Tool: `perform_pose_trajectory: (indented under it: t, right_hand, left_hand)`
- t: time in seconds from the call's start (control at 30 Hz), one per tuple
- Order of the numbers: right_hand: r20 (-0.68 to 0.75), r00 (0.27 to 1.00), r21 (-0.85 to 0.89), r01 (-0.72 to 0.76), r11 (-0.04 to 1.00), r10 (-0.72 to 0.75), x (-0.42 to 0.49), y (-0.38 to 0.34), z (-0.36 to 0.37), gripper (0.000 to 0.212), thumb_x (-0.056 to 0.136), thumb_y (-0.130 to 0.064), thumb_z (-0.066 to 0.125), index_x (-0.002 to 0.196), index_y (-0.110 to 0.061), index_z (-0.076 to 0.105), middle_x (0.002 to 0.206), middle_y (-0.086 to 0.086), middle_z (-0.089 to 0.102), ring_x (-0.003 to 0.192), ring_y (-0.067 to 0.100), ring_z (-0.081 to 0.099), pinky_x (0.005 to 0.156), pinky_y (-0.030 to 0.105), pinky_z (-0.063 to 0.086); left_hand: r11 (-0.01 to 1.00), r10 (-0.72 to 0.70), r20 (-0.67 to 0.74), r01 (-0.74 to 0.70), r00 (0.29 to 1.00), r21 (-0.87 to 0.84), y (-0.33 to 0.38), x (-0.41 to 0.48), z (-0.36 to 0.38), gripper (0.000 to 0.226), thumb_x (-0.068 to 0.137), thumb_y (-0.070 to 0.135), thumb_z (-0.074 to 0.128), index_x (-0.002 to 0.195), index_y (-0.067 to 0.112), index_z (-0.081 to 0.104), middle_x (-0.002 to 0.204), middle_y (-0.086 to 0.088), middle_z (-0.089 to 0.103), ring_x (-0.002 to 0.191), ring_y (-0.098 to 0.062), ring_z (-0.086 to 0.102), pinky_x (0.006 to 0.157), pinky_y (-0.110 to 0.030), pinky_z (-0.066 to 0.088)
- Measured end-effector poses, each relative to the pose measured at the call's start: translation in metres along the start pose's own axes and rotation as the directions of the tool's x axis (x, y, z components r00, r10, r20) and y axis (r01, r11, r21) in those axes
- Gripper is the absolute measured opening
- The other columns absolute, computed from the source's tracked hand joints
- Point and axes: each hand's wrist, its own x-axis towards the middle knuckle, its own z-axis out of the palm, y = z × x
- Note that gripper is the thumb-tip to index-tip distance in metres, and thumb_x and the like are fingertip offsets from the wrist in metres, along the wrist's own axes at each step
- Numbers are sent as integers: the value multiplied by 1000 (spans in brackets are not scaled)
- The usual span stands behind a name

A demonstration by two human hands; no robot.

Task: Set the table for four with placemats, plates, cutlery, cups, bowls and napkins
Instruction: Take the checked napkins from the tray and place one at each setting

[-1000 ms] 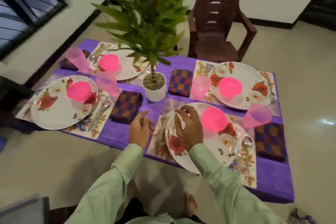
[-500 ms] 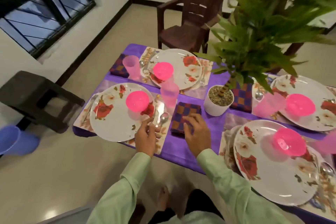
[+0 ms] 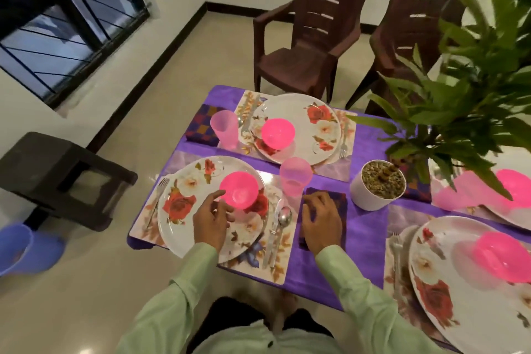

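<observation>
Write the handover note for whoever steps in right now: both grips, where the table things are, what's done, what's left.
Left grip: open, over the near plate beside its pink bowl, holding nothing.
Right grip: open, fingers spread on the checked napkin right of that setting.
Done: the near plate and far plate each have placemat, bowl, cup, cutlery and napkin. The two settings on the right show plates and bowls, partly cut off or hidden by the plant.
Left: probably only squaring this napkin; check the right side's cups and napkins.
</observation>
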Motion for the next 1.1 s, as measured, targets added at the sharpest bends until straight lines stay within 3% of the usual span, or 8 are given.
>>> perform_pose_trajectory:
  t: [0.17, 0.33, 0.43, 0.53, 0.67, 0.77, 0.93, 1.1]
  right_hand:
    - [-40, 997, 1, -72, 997, 72, -7, -25, 30, 21, 87, -18, 53, 97, -13, 71, 100, 2, 64, 94, 21, 57, 80, 31, 44]
    - [-147, 967, -22, -215, 976, 210, -34, -43, 66, 15, 89, -8, 61, 100, -12, 71, 100, 4, 62, 95, 23, 57, 82, 36, 47]
    - [-179, 950, -107, -279, 954, 257, -67, -52, 94, 16, 89, -5, 61, 103, -7, 69, 101, 10, 62, 96, 27, 53, 83, 33, 41]
    - [-220, 896, -231, -432, 872, 386, -100, -56, 108, 24, 91, -17, 51, 104, -7, 68, 102, 15, 60, 97, 32, 50, 82, 38, 38]
    - [-213, 804, -306, -595, 743, 556, -132, -45, 111, 43, 83, -25, 42, 115, -5, 63, 109, 22, 57, 103, 35, 44, 88, 42, 37]
    - [-184, 812, -357, -580, 732, 553, -143, -44, 111, 44, 73, 6, 61, 117, 2, 63, 111, 28, 52, 99, 43, 48, 88, 48, 42]
    - [-133, 880, -467, -462, 754, 457, -156, -37, 117, 57, 65, 19, 64, 120, 3, 63, 117, 26, 50, 100, 44, 46, 81, 51, 46]
    - [-126, 892, -469, -439, 767, 433, -158, -35, 109, 55, 70, 15, 70, 122, -2, 65, 120, 25, 51, 101, 43, 44, 81, 50, 43]
  left_hand:
    - [1000, -16, 73, 18, 997, -22, -9, 37, -26, 24, 102, 11, 45, 112, 23, 62, 80, -9, 69, 63, -21, 64, 63, -38, 55]
    - [999, -32, 147, 32, 989, -2, -45, 88, -70, 25, 99, 13, 47, 111, 25, 66, 80, -7, 70, 69, -22, 66, 68, -39, 56]
    - [996, -48, 140, 38, 989, 76, -69, 111, -107, 22, 96, 17, 54, 109, 25, 70, 86, -4, 73, 75, -23, 68, 72, -36, 56]
    - [976, 14, 60, -27, 998, 214, -89, 127, -147, 18, 91, 12, 61, 104, 17, 72, 100, -7, 69, 86, -24, 63, 85, -35, 52]
    - [933, 38, -5, -33, 999, 359, -124, 138, -180, 20, 86, 5, 63, 105, 7, 70, 106, -16, 60, 97, -35, 58, 89, -41, 48]
    - [902, -76, 11, 64, 997, 427, -147, 137, -193, 31, 84, 8, 66, 116, 10, 67, 117, -18, 57, 109, -36, 54, 96, -45, 45]
    - [948, -290, 124, 267, 949, 172, -156, 131, -204, 31, 92, 11, 64, 123, 13, 65, 109, -10, 65, 91, -25, 60, 78, -29, 48]
    - [926, -377, 114, 374, 919, 49, -161, 138, -205, 26, 87, 8, 69, 110, 20, 69, 97, -15, 70, 85, -30, 65, 86, -40, 55]
